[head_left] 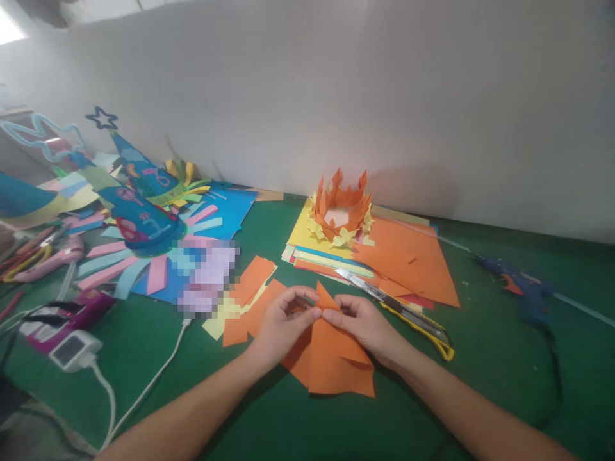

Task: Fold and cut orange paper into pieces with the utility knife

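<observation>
Between my two hands is a piece of orange paper [339,358], its pointed tip upward and its lower edge loose toward me. My left hand [291,317] pinches it near the tip with thumb and fingertips. From the other side, my right hand [362,320] grips it the same way, the two thumbs almost touching. More orange sheets [264,314] lie beneath and to the left of my left hand. Just beyond my right hand rests a utility knife [398,310] with a yellow edge, its blade end pointing away to the left.
An orange and yellow paper crown [343,214] stands on stacked coloured paper [418,256] by the wall. Blue cone hats [144,218] with paper fringes crowd the left, near a power strip [67,320] and white cable [168,365]. A blue glue gun [526,288] lies right.
</observation>
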Tool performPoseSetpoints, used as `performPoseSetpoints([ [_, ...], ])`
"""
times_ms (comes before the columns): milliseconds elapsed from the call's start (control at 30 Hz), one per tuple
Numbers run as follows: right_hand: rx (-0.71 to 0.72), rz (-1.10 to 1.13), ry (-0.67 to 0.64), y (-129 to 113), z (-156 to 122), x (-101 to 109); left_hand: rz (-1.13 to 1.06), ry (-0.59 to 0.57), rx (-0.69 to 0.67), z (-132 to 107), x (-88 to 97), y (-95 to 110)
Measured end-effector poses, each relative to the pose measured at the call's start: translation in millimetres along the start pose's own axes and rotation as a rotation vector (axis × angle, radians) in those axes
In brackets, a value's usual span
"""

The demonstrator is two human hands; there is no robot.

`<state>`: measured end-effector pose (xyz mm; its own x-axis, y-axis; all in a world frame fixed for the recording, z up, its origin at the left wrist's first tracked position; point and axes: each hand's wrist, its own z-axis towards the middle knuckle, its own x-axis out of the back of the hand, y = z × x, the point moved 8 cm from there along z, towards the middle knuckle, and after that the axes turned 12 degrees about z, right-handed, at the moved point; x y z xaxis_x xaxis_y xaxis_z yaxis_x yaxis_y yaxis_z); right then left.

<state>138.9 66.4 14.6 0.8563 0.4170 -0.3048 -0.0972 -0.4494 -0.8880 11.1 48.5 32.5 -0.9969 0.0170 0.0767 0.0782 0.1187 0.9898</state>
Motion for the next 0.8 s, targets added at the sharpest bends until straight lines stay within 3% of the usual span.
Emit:
performPoseSetpoints([
  [267,-0.015,-0.001,0.001,0.2,0.3,1.5,0.055,0.025,-0.058,0.9,1.9,3.4],
  [800,-0.042,0.082,-0.009,4.4,-0.5,3.5,0.088,-0.061,-0.089,-0.1,-2.7,2.3],
])
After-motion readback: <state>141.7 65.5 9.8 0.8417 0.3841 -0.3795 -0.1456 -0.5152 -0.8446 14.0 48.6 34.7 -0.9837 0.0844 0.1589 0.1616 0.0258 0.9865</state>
